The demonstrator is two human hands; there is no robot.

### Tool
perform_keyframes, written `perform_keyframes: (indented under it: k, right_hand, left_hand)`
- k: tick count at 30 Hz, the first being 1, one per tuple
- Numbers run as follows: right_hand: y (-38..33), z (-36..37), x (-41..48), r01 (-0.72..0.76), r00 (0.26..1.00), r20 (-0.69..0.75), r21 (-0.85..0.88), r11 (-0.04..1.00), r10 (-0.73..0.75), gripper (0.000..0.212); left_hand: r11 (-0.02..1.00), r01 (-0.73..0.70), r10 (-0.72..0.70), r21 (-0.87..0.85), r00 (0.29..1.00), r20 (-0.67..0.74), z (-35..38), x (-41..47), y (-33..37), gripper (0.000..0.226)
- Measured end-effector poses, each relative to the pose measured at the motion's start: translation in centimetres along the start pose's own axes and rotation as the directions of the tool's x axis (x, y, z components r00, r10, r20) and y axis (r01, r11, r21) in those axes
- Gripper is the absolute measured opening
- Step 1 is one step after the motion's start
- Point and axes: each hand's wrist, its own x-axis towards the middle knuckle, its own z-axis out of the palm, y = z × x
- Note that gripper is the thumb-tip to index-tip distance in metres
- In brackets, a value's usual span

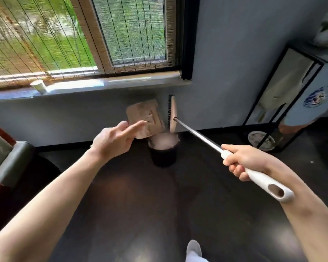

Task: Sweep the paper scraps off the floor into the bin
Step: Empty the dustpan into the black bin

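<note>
The right hand has its fingers curled tight round the white handle of the broom. The brush end is up in the air, just above the bin. The left hand reaches with straight fingers to a tan dustpan tipped over the bin. Its thumb is hidden, so I cannot tell if it holds the dustpan. The dark bin stands by the far wall. Something pale and blurry fills its top; paper or a bag, I cannot tell. A foot is cut off at the near edge
</note>
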Motion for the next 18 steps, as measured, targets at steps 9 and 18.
perform_keyframes:
  k: [9, 18]
  right_hand:
    - [2.2, 1.8, 1.8, -0.076, 0.997, 0.025, 0.074, 0.994, 0.075, 0.066]
    - [4.1, 4.0, 4.7, -0.081, 0.996, -0.028, 0.139, 0.987, 0.086, 0.067]
  left_hand:
    - [0.899, -0.402, 0.437, -0.173, 0.829, 0.350, 5.7, -2.0, 5.4, 0.039]
    - [0.954, 0.296, -0.065, -0.047, 0.356, 0.932, 5.3, 1.7, 9.5, 0.066]
